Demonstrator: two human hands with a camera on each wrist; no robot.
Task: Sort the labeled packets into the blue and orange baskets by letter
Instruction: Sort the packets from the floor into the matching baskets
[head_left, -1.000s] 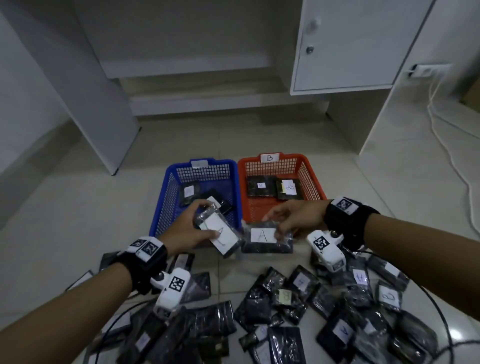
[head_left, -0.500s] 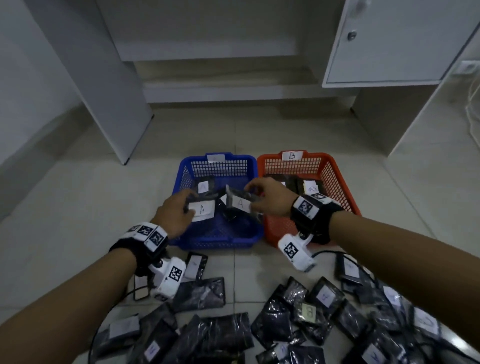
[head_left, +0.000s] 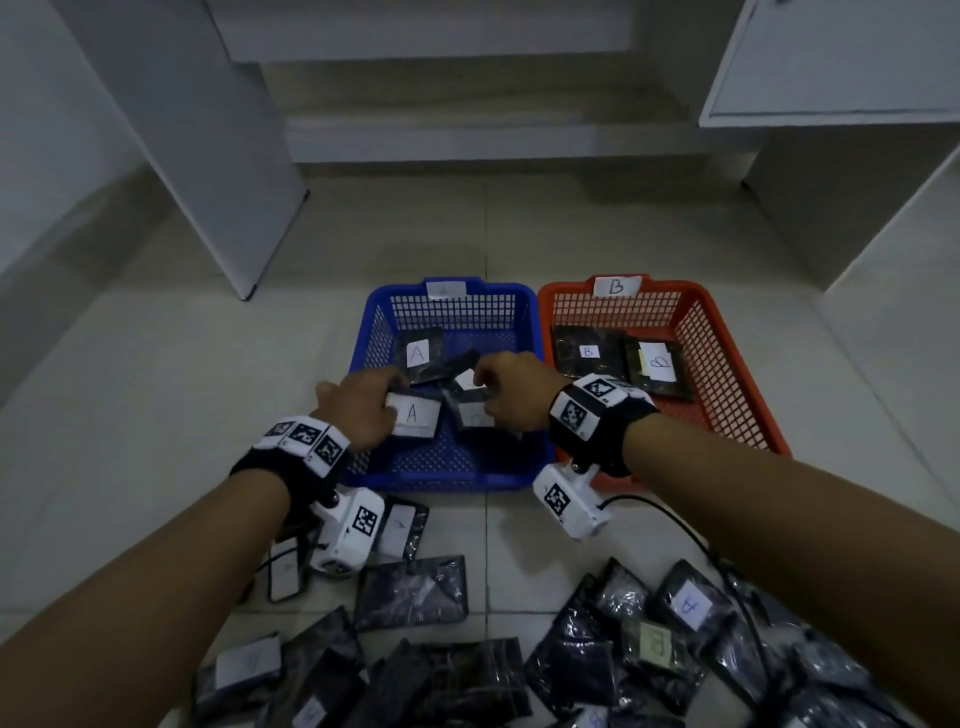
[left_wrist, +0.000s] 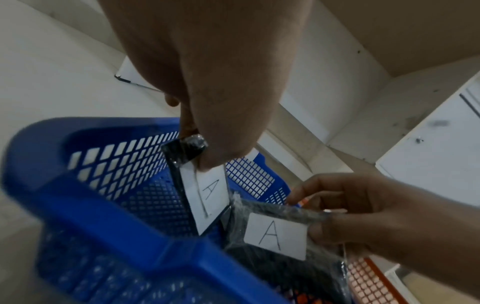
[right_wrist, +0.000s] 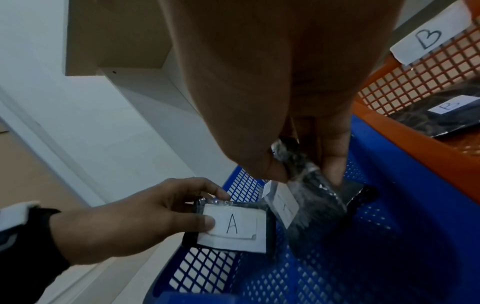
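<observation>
Both hands are over the blue basket (head_left: 374, 343). My left hand (head_left: 363, 410) pinches a dark packet with a white "A" label (head_left: 414, 415), also seen in the left wrist view as the packet (left_wrist: 205, 197) under my thumb. My right hand (head_left: 511, 389) pinches another dark packet labelled "A" (head_left: 475, 415), the packet (right_wrist: 309, 197) held between thumb and fingers. Both packets hang inside the basket (right_wrist: 389, 205), close together. An "A" packet (head_left: 422, 356) lies at the basket's back. The orange basket (head_left: 727, 353), tagged "B", holds two packets (head_left: 589, 353).
A heap of dark labelled packets (head_left: 623, 654) covers the floor near me, with a few more packets (head_left: 410, 590) at lower left. A black cable (head_left: 691, 535) runs from the right wrist camera. White cabinet panels (head_left: 218, 156) stand behind the baskets.
Both hands carried their "A" packets from in front of the baskets forward and down into the blue basket. The view has shifted closer to the baskets.
</observation>
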